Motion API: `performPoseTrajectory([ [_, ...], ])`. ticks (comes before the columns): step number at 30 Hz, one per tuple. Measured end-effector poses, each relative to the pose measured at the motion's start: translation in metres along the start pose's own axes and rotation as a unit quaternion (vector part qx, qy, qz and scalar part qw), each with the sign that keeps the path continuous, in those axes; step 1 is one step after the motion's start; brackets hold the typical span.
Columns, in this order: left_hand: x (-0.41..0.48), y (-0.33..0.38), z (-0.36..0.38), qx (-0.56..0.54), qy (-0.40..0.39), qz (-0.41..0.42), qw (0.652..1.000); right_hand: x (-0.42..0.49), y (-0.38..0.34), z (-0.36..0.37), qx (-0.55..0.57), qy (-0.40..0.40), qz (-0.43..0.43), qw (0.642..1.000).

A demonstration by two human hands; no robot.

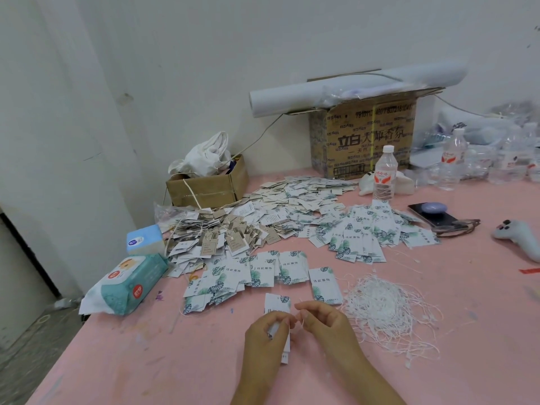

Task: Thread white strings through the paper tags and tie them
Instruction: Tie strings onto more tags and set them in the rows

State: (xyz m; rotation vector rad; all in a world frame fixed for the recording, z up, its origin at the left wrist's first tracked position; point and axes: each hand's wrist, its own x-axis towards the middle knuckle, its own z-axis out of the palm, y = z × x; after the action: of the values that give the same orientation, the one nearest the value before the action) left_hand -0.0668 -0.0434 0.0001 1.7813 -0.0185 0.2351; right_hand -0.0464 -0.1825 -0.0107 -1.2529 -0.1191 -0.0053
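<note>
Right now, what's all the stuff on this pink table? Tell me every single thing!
table: one, pink, under everything
leafy tags: many, white-green, heaped mid-table
brown tags: heap, beige, left of those
white strings: one tangle, white, right of hands
wipes pack: one, teal-white, left edge
tissue box: one, pale blue, behind wipes
small box: one, brown, back left
big box: one, brown, against wall
paper roll: one, white, atop big box
water bottles: several, clear, back right
phone: one, black, right side
left hand: one, front, fingers grip the held tag
right hand: one, front, fingers pinch a string
</note>
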Motion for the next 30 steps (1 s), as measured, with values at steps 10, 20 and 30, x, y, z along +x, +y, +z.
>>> performPoseTrajectory([
  [10, -0.0014, 0.0030, 0.0004, 0.015, -0.005, 0.001, 1.000, 0.0011, -0.0004, -0.0008, -0.008, -0.001, -0.001, 1.000],
  [20, -0.0009, 0.0022, 0.0007, 0.011, -0.004, -0.010, 1.000, -0.0001, -0.0022, 0.0007, -0.016, 0.009, 0.010, 1.000],
  [30, -0.0010, 0.0026, 0.0014, 0.012, 0.001, 0.000, 1.000, -0.0023, -0.0043, 0.0021, -0.039, 0.001, 0.006, 0.999],
])
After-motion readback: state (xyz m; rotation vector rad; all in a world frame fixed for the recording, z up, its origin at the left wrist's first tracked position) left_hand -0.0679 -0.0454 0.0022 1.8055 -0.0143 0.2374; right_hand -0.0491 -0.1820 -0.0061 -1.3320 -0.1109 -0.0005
